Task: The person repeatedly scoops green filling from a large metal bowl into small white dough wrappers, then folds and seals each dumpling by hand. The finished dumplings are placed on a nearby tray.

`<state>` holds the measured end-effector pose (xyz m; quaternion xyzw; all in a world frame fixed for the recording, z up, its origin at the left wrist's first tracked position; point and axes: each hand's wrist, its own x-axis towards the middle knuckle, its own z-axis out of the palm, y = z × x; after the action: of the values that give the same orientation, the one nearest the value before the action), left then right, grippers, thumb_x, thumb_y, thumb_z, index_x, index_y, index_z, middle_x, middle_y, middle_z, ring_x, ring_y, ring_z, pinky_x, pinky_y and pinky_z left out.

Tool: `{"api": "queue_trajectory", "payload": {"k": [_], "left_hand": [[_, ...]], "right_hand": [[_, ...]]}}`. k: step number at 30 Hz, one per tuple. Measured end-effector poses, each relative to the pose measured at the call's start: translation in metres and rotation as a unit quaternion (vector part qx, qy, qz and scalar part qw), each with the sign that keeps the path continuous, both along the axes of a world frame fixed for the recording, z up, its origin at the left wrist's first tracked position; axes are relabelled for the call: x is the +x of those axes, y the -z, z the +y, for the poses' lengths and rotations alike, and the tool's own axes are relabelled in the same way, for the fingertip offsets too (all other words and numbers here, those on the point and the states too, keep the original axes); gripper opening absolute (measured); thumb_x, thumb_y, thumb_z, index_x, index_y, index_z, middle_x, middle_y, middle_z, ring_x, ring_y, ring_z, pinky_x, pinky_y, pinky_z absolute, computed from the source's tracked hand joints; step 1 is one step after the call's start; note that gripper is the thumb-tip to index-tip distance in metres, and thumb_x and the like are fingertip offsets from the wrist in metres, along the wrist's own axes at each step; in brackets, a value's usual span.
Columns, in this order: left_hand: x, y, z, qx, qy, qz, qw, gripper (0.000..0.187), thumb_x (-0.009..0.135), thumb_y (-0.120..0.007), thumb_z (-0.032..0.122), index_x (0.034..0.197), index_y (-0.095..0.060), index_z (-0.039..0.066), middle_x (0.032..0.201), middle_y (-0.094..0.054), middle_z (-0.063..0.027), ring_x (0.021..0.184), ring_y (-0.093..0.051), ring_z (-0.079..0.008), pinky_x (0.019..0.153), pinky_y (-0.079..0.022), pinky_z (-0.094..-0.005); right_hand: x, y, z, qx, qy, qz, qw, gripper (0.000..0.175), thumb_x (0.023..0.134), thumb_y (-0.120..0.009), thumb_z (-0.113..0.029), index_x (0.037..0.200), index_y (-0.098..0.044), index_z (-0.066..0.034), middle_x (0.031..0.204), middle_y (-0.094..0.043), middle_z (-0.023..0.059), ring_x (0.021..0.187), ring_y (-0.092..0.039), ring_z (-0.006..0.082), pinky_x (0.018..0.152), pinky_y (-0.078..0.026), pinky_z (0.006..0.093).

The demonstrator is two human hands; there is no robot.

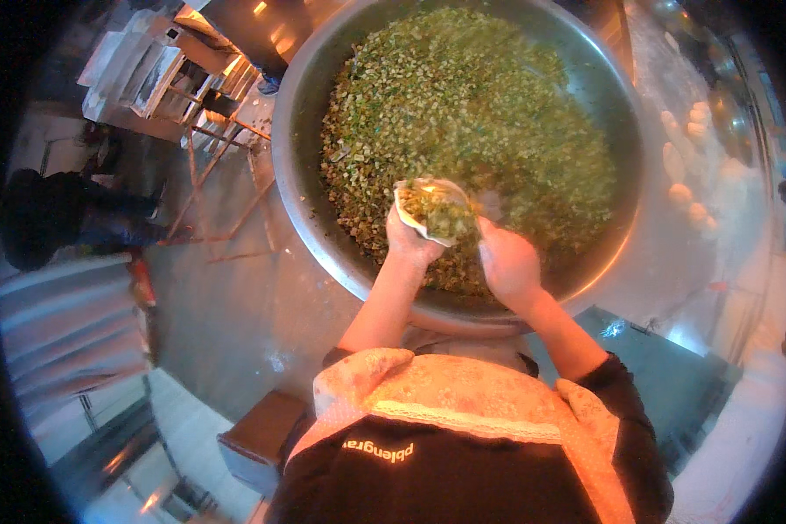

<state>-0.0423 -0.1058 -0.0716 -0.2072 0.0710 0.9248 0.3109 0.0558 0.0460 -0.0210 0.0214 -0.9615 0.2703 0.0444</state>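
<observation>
A wide metal basin [288, 167] lies before me, holding a large heap of chopped green and pale filling [432, 85]. Over its near part, my left hand [409, 239] cups a thin, pale flatbread-like wrapper [403, 213], its edges raised around a portion of filling. Close by on the right, my right hand [512, 262] is closed around something slim, probably a utensil handle; blur hides most of it. Its fingers are near the wrapper's right edge. Part of the filling on the right looks hazy.
Rounded pale pieces [681, 193] lie on a surface right of the basin. A metal-legged rack with stacked trays [164, 72] stands at the upper left. Another person in dark clothes [52, 216] is at the far left. A brown-topped box [262, 426] is at the lower left.
</observation>
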Motion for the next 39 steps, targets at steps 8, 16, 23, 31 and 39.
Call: {"api": "queue_trajectory", "payload": {"k": [8, 16, 23, 31, 39], "left_hand": [[-0.013, -0.031, 0.015, -0.02, 0.024, 0.064, 0.997, 0.043, 0.096, -0.037, 0.044, 0.113, -0.059, 0.011, 0.112, -0.063, -0.0121, 0.106, -0.059, -0.0334, 0.093, -0.046, -0.0525], [-0.028, -0.045, 0.005, -0.048, 0.018, 0.245, 0.968, 0.04, 0.097, -0.038, 0.033, 0.115, -0.057, 0.003, 0.116, -0.062, -0.0179, 0.107, -0.06, -0.0341, 0.095, -0.047, -0.0506], [-0.001, -0.011, -0.001, -0.024, 0.081, 0.145, 0.986, 0.037, 0.095, -0.042, 0.028, 0.115, -0.056, 0.0, 0.112, -0.063, -0.0186, 0.103, -0.062, -0.032, 0.089, -0.052, -0.0457], [-0.006, 0.001, -0.012, -0.164, 0.02, 0.164, 0.973, 0.036, 0.095, -0.045, 0.028, 0.116, -0.057, 0.001, 0.112, -0.063, -0.0166, 0.102, -0.063, -0.0291, 0.088, -0.053, -0.0428], [-0.016, -0.003, -0.028, -0.089, -0.038, 0.122, 0.988, 0.042, 0.094, -0.042, 0.042, 0.112, -0.06, 0.008, 0.106, -0.064, -0.0088, 0.101, -0.061, -0.0286, 0.085, -0.053, -0.0457]], "right_hand": [[-0.007, -0.026, 0.03, -0.248, 0.092, 0.002, 0.964, 0.023, 0.088, -0.051, -0.008, 0.105, -0.066, -0.0046, 0.065, -0.053, 0.0088, 0.058, -0.052, 0.0193, 0.057, -0.042, 0.0329], [-0.033, -0.051, 0.058, -0.352, 0.06, -0.208, 0.91, 0.035, 0.088, -0.062, -0.035, 0.071, -0.069, -0.0051, 0.055, -0.052, -0.0031, 0.053, -0.045, 0.0076, 0.051, -0.036, 0.0287], [-0.029, 0.006, 0.05, -0.256, 0.074, -0.204, 0.942, 0.04, 0.084, -0.066, -0.041, 0.065, -0.069, -0.0052, 0.051, -0.055, 0.0022, 0.047, -0.047, 0.0119, 0.048, -0.035, 0.0304], [-0.035, 0.03, 0.068, -0.166, 0.082, -0.183, 0.966, 0.038, 0.084, -0.062, -0.043, 0.071, -0.07, -0.0082, 0.061, -0.062, 0.0085, 0.053, -0.057, 0.0212, 0.053, -0.043, 0.0359], [0.0, 0.07, 0.048, 0.121, -0.002, -0.301, 0.946, 0.025, 0.084, -0.054, -0.027, 0.077, -0.067, -0.0063, 0.076, -0.065, 0.0166, 0.075, -0.064, 0.0367, 0.065, -0.05, 0.0506]]}}
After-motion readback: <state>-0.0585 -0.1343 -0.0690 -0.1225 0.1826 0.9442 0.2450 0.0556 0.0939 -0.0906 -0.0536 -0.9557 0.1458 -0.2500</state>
